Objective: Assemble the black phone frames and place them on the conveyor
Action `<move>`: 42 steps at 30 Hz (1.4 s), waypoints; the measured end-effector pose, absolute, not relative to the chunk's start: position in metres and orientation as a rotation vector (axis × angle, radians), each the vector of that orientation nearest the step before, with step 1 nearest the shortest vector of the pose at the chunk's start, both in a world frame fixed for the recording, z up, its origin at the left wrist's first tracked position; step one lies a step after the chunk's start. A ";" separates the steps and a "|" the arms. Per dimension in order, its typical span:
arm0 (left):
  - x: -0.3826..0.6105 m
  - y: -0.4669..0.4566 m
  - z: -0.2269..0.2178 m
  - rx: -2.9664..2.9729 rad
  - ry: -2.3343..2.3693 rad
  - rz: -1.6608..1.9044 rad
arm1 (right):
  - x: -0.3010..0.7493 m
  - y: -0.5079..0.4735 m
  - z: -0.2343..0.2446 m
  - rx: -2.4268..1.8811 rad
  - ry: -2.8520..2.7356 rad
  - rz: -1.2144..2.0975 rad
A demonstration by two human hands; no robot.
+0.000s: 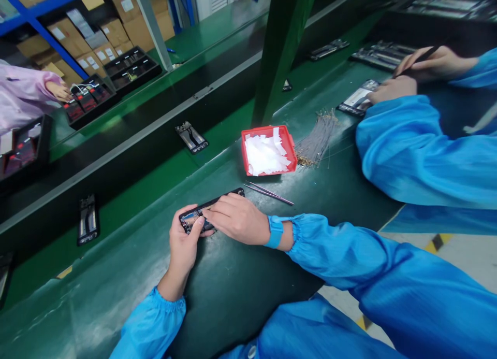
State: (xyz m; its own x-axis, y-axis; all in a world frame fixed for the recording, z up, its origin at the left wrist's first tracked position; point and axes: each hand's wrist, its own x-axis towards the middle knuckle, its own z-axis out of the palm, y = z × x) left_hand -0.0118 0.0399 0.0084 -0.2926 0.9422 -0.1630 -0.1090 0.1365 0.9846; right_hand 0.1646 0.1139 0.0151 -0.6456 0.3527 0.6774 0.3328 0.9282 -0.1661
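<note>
My left hand grips the near end of an open phone chassis, a black frame with inner parts showing. My right hand lies over the chassis's other half, fingertips pinched together on its inside near my left thumb. What those fingertips hold, if anything, is too small to make out. A pair of metal tweezers lies on the green mat just beyond my right hand. Past it stands a red tray heaped with white paper strips.
A bundle of thin grey cables lies beside the tray. At right a co-worker's hands work on another phone chassis. Several chassis, one here, lie along the green belt. A green post rises behind the tray.
</note>
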 end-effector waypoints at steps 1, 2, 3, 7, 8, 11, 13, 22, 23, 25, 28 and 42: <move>-0.012 0.040 0.008 0.873 1.437 1.351 | 0.165 0.114 0.015 -0.492 -2.322 0.032; -0.012 0.040 0.008 0.874 1.446 1.352 | 0.165 0.113 0.015 -0.500 -2.324 0.030; -0.012 0.040 0.008 0.874 1.455 1.352 | 0.165 0.113 0.015 -0.507 -2.327 0.029; -0.011 0.040 0.009 0.868 1.465 1.353 | 0.165 0.112 0.017 -0.501 -2.333 0.037; -0.011 0.040 0.010 0.867 1.467 1.356 | 0.165 0.112 0.017 -0.492 -2.334 0.040; -0.011 0.040 0.014 0.871 1.498 1.378 | 0.164 0.113 0.017 -0.477 -2.345 0.061; -0.011 0.041 0.015 0.859 1.527 1.388 | 0.163 0.114 0.016 -0.496 -2.355 0.093; -0.016 0.044 0.013 0.892 1.522 1.417 | 0.159 0.117 0.012 -0.533 -2.360 0.176; -0.019 0.045 0.015 0.891 1.548 1.426 | 0.159 0.118 0.012 -0.504 -2.350 0.200; -0.026 0.050 0.018 0.884 1.611 1.469 | 0.159 0.122 0.011 -0.448 -2.284 0.281; -0.035 0.056 0.019 0.925 1.694 1.532 | 0.161 0.133 0.008 -0.527 -2.099 0.419; -0.036 0.055 0.011 1.020 1.602 1.457 | 0.163 0.151 -0.004 -1.047 -1.991 0.699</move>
State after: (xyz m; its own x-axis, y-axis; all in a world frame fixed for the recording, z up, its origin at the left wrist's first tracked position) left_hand -0.0362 0.0551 0.0111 -0.4184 0.9082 -0.0054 0.0804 0.0430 0.9958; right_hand 0.1627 0.1511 -0.0038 -0.3691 0.8513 0.3729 0.4313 0.5123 -0.7426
